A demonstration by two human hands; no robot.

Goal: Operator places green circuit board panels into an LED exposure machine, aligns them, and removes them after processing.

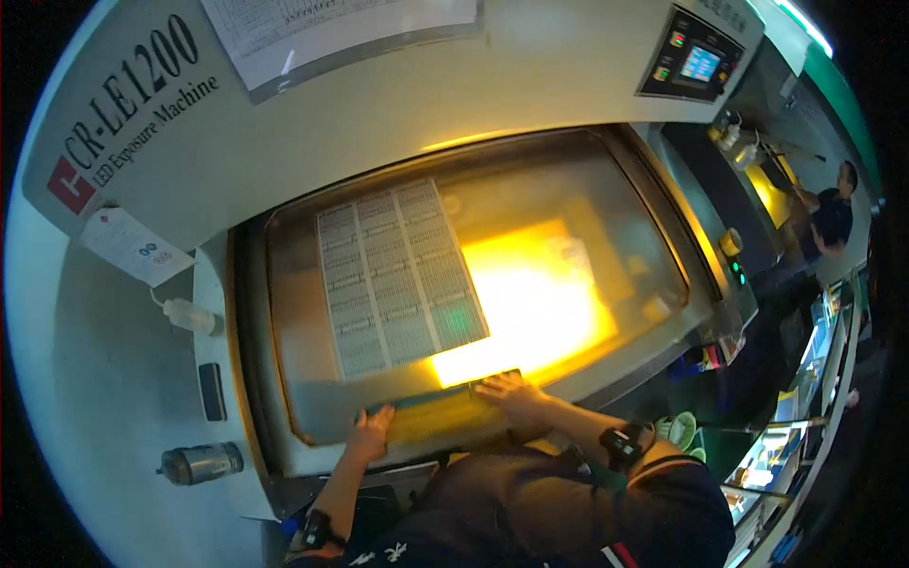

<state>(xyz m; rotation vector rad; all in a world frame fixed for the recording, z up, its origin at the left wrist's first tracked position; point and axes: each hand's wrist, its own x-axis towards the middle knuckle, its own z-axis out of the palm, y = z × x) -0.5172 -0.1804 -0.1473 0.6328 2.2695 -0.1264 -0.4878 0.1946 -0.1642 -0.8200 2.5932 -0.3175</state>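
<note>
Between my hands, along the near edge of the machine's glass bed [308,402], is a long flat panel [431,417]. It looks yellow in the light and has a dark upper edge. My left hand [371,435] is closed at its left end, thumb on the dark edge. My right hand [511,396] grips the right end, fingers over the top edge; their undersides are hidden. Beyond the panel, a patterned film sheet [402,279] with several columns of fine rows lies on the bed. Its near right corner comes close to the panel. Bright yellow light glares beside it.
A large white machine housing [379,85] overhangs the bed, with a control screen [701,64] at right. On the left ledge are a white squeeze bottle [192,316], a phone [212,392] and a grey cylindrical container [201,464]. A person [833,222] stands at far right.
</note>
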